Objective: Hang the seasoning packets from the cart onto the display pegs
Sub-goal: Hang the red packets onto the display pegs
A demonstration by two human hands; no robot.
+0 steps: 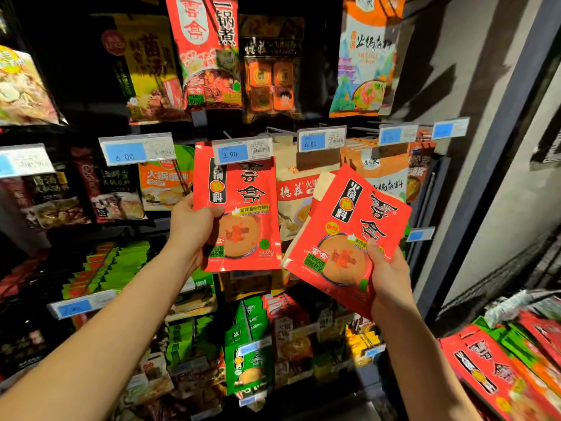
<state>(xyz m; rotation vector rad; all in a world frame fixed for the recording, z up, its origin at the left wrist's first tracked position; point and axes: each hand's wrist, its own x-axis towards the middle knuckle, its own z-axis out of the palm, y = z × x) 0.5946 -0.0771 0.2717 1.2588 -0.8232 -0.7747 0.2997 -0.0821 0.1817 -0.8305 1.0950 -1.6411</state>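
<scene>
At the pegs [279,130], left hand [194,221] gripping upright red packet [243,189], right hand [391,278] holding tilted packets [343,226]

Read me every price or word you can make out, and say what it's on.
"6.00": left price tag.
"3.90": middle price tag above the upright red packet in the left hand.
"6.80": right price tag over the beige packet.
"一锅煮": top red packet.
"火锅": tilted red packets in the right hand.
Other tags: unreadable.

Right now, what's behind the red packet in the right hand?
Hanging cream packets under the 6.80 tag and orange-beige packets beside them show above the red packet held by the right hand. Their lower halves and whatever hangs below are covered.
</scene>
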